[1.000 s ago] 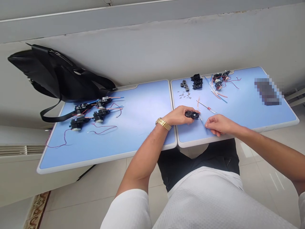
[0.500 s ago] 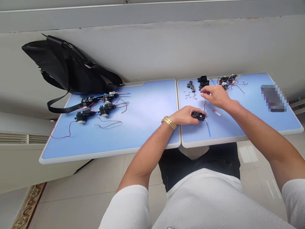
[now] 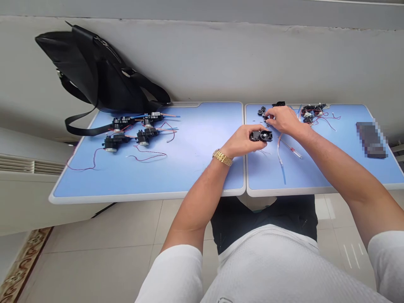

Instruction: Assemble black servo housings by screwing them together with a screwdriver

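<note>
The left hand [image 3: 241, 141] closes around a black plastic motor housing [image 3: 261, 135], which sits just right of the center seam of the blue counter [image 3: 148, 197]. A gold link watch [image 3: 222, 157] circles that wrist. The right hand [image 3: 284, 120] reaches toward the far edge, its fingers curled down at the small black parts [image 3: 261, 110]; whether they pinch anything is hidden. Near the hands lie a slim red-tipped screwdriver [image 3: 291, 148] and a length of orange-and-blue tubing [image 3: 280, 158]. Four wired motor units [image 3: 115, 142] on the left panel appear complete, with red leads trailing toward the near edge. Further wired units [image 3: 311, 112] crowd the far right edge, and those small parts appear unassembled. A black shoulder bag [image 3: 94, 71] leans against the wall beyond the far left corner.
</note>
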A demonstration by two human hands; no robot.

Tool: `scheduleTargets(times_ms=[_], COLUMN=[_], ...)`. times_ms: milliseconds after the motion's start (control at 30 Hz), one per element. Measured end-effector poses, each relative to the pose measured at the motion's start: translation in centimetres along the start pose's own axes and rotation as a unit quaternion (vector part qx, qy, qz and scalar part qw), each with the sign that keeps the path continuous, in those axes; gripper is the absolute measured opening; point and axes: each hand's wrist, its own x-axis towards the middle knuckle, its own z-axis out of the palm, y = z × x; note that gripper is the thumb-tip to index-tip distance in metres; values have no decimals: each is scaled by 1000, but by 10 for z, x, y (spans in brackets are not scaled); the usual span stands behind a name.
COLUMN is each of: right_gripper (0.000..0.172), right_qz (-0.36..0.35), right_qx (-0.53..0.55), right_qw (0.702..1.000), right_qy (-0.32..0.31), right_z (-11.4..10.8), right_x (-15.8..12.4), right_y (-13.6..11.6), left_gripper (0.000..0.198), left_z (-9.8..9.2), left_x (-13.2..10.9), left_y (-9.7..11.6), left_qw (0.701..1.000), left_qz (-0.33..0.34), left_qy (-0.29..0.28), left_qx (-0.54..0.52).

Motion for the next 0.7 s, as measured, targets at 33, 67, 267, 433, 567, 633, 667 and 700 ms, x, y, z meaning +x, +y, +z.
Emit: scheduleTargets(times_ms=[33,67,267,433,567,633,667,700], right_gripper=[37,36,36,35,28,23,21,19], right_qz=[1,2,12,24,35,22,18,24], right_qx=[-3,-5,-10,-3,50,83,94,100], right_qw=[1000,1000,999,999,997,992,992,992], right_qy=[-2,-5,-28,-22,56,89,86,69], right_z=[0,0,-4,-10,-26,-36,-41,-45], right_x=[1,1,3,3,-22,-47,-62,-77], right_y=[0,0,0,-4,-6,-4,-3,-2], left_gripper=[24,24,26,24,24,25,25,25], left_z=[-2,-4,-12,-11,-11,-11,-11,-11], left_x=[0,1,4,6,5,5,4,4], left_y=[0,-1,-8,-10,-11,-10,-10,-9], left_qw=[999,998,983,983,985,986,987,988], left_qz=[10,21,79,79,76,70,65,60], left_qy=[30,57,156,155,147,147,144,139], left_qx=[-6,-14,-61,-61,-51,-38,-29,-18])
